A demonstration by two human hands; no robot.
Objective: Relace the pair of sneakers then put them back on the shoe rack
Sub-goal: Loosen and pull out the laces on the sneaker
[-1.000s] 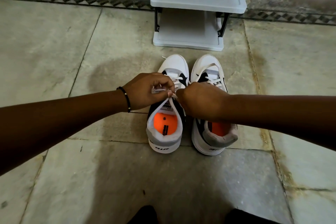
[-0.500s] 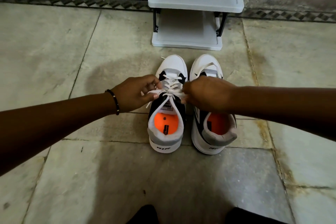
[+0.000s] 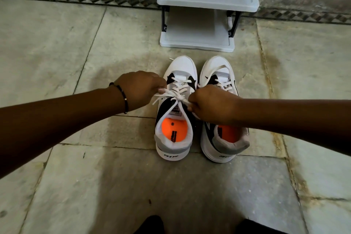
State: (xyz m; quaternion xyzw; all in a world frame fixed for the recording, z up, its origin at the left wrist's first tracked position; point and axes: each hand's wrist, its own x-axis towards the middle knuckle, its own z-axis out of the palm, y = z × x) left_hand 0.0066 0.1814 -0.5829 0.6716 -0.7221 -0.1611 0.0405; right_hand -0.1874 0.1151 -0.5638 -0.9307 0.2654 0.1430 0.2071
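Two white, black and grey sneakers with orange insoles stand side by side on the floor, toes toward the rack. On the left sneaker [image 3: 173,144] a white lace [image 3: 177,98] is drawn into a knot over the tongue. My left hand [image 3: 141,88] pinches the lace end on the left of the knot. My right hand [image 3: 210,105] pinches the end on the right and covers the middle of the right sneaker [image 3: 224,146], whose laces look loose near the toe.
A grey plastic shoe rack [image 3: 197,43] with black posts stands just beyond the sneakers' toes, two bare shelves showing. Stone floor tiles spread all around. A dark patterned border runs along the wall. My dark-clad knees show at the bottom edge.
My hands have moved apart sideways from above the tongue, drawing the lace ends outward. A knot now shows on the left sneaker.
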